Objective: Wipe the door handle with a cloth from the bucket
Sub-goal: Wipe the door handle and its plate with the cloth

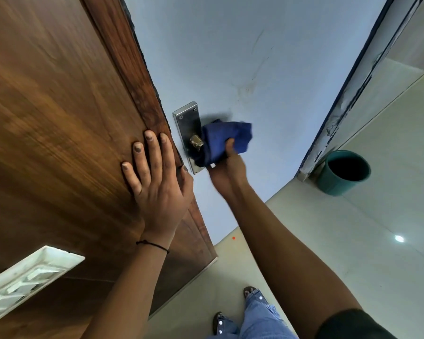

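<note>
A steel handle plate [187, 121] with a brass-coloured stub [196, 141] is fixed to the pale blue door [230, 57] near its edge. My right hand [227, 171] grips a dark blue cloth [227, 137] and presses it over the lever, which the cloth hides. My left hand [154, 184] lies flat with spread fingers on the brown wooden panel [47, 106], its thumb hooked round the panel's edge beside the plate. The green bucket [343, 172] stands on the floor at the right, at the foot of the door frame; its inside looks dark.
A white switch plate [27, 280] sits on the wooden panel at lower left. The door frame [348, 94] runs up the right side. Glossy light tiles [353, 253] cover the floor, and my feet in sandals [250, 292] stand below the handle.
</note>
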`<action>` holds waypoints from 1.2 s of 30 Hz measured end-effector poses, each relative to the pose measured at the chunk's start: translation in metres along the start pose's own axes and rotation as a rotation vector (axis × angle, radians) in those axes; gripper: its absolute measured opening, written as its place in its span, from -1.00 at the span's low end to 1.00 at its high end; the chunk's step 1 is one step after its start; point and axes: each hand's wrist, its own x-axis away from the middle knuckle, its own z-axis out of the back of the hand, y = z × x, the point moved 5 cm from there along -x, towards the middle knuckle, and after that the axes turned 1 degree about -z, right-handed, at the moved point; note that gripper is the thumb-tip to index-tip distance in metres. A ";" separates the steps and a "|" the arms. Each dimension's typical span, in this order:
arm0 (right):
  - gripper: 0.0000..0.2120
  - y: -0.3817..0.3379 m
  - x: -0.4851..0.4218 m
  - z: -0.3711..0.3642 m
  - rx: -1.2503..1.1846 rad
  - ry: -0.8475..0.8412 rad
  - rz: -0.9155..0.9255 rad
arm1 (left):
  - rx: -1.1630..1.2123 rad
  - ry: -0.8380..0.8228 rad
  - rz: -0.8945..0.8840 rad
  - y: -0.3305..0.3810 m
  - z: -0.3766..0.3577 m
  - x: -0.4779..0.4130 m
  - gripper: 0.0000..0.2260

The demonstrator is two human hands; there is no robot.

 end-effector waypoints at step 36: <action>-0.90 -0.030 0.008 0.016 0.906 0.311 0.357 | -0.011 0.007 -0.053 0.000 0.002 0.002 -0.35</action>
